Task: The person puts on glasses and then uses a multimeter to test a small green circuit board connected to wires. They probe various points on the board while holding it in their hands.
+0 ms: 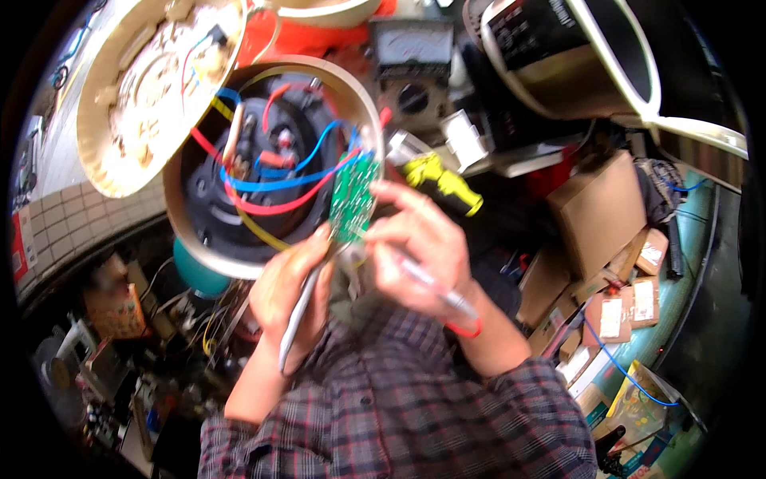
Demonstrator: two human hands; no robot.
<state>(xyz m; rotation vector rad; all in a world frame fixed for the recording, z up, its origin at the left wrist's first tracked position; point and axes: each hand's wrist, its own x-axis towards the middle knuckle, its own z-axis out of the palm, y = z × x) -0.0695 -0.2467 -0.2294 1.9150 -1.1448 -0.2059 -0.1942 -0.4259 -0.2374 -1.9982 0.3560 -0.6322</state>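
A green circuit board (353,195) stands tilted at the right rim of a round cream housing (185,231), with blue and red wires running from it. My left hand (289,289) is closed round slim silver tweezers (297,323), fingertips at the board's lower left edge. My right hand (419,247) is closed on a pale pen-like tool (435,289), its fingers touching or very near the board's right side. Blur hides the tool's tip. Inside the housing sits a black round base (219,195) under loose red, blue and yellow wires.
A cream lid (100,120) leans at the housing's upper left. Beyond it stands an analog meter (413,52). A yellow-and-black tool (443,184) lies to the right, below a large white-and-black appliance (550,88). Cardboard boxes (598,211) crowd the right side; assorted parts clutter the lower left.
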